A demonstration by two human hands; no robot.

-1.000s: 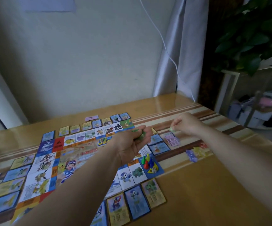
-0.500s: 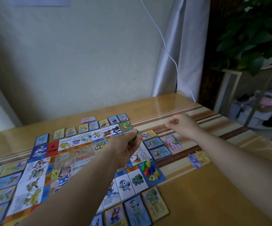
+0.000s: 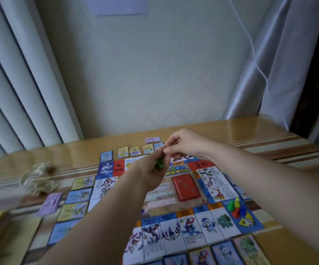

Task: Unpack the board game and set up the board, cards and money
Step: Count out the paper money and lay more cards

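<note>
- Mid-step: sorting small green pieces [image 3: 159, 165] above the far edge of the board [image 3: 208, 224].
- Pieces cupped in the curled left hand [image 3: 153, 173]; one, seemingly, pinched by the right hand [image 3: 183, 145].
- Next, likely: setting it down gently beside the board.

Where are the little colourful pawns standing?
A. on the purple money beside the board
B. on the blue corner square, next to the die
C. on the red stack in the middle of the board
B: the pawns stand in a cluster on the blue corner square of the board, with the die just in front of them.
</note>
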